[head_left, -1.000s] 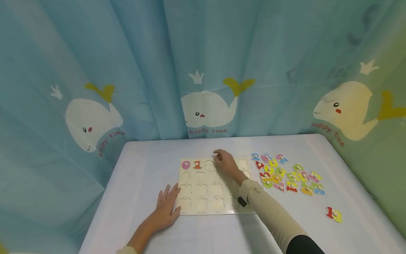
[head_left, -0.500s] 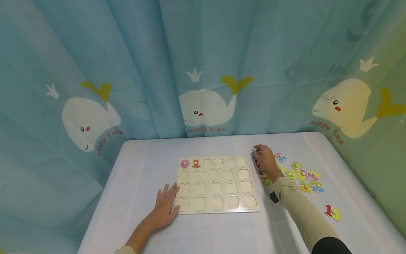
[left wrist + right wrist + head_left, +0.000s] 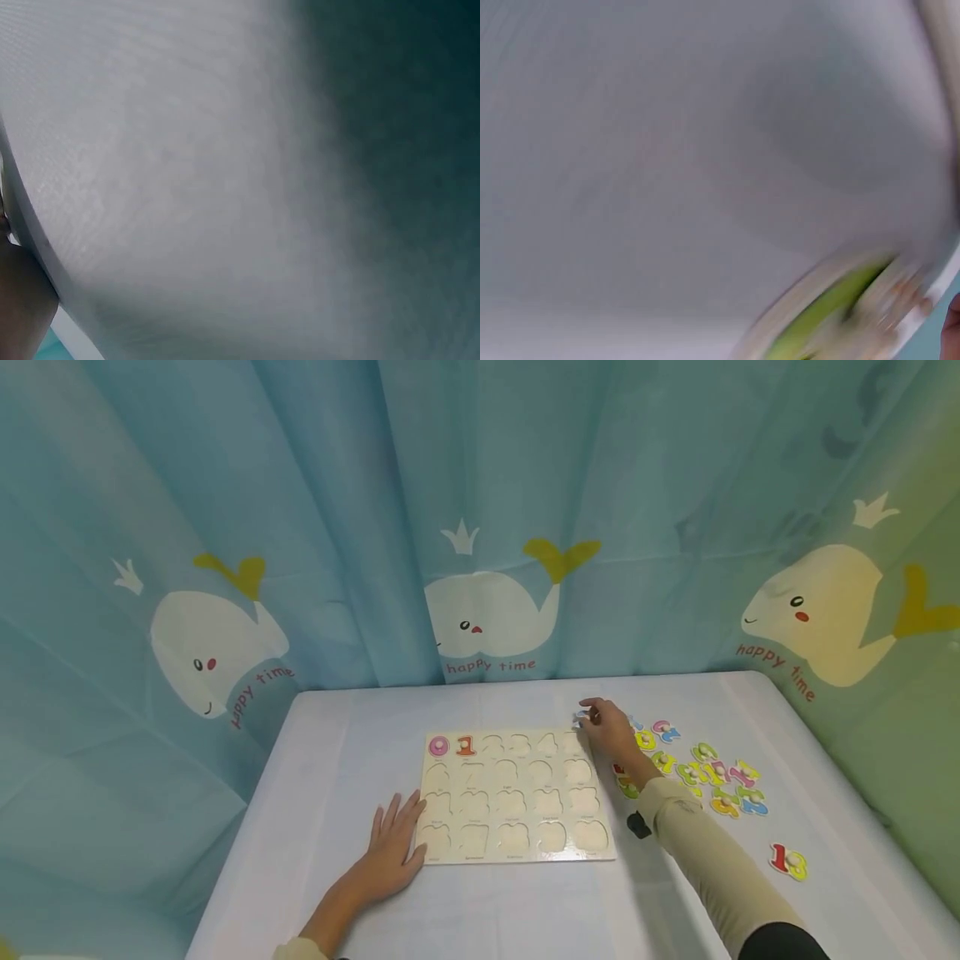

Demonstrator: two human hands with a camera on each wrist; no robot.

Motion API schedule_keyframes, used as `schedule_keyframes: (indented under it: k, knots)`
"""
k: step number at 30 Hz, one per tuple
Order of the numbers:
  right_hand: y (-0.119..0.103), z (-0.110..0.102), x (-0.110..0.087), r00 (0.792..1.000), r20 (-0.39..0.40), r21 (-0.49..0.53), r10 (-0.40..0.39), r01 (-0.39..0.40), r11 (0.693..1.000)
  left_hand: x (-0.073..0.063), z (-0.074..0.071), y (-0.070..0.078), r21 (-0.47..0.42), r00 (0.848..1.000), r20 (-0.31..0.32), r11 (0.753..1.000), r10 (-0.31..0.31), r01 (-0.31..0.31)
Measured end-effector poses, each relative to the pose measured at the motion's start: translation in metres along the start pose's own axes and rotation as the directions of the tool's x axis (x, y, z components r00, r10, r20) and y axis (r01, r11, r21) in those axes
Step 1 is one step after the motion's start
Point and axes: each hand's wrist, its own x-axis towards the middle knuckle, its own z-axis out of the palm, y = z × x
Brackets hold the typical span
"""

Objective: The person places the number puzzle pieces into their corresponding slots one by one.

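A pale wooden number puzzle board point(image 3: 522, 790) lies on the table, with a pink 0 piece point(image 3: 438, 746) and a red-orange 1 piece point(image 3: 466, 745) in its top row. My left hand point(image 3: 386, 853) rests with spread fingers against the board's left edge. Over the board's top right corner, my right hand point(image 3: 611, 732) pinches a blue number piece point(image 3: 581, 717), mostly hidden behind the fingers. In the left wrist view only a sliver of the hand point(image 3: 22, 300) shows. A blurred green piece point(image 3: 829, 307) appears low in the right wrist view.
Several coloured number pieces point(image 3: 716, 773) are spread right of the board, some partly covered by the right arm. A red and yellow 13 piece point(image 3: 788, 862) lies apart, nearer the front. A blue whale-print curtain point(image 3: 345, 568) hangs behind the white table point(image 3: 337, 760).
My right hand went from over the board to the pieces on the right, took the blue number piece and has come slightly left with it. The left hand stays put.
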Motion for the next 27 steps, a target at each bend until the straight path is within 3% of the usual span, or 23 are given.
schedule_keyframes:
  k: [4,11,14,23,27]
  knots:
    - [-0.018,0.02,0.006,0.995,0.097,0.048,-0.023,0.018,0.999,0.0,-0.001,0.0,-0.001,1.0,-0.009,1.0,0.008,-0.008]
    - [-0.053,0.059,0.003,0.976,0.197,0.082,-0.092,0.077,0.994,0.001,0.001,0.0,0.006,1.0,-0.004,1.0,0.003,-0.003]
    - [-0.065,0.074,0.002,0.969,0.235,0.087,-0.081,0.061,0.994,0.0,0.001,0.0,0.005,1.0,-0.008,1.0,0.003,-0.003]
    - [-0.093,0.101,0.008,0.965,0.236,0.026,-0.117,0.114,0.993,0.001,0.002,0.0,0.008,1.0,-0.006,1.0,-0.004,0.004]
    - [-0.099,0.105,0.006,0.965,0.246,0.006,-0.089,0.09,0.996,0.0,0.002,0.0,0.012,1.0,-0.012,1.0,0.001,-0.001]
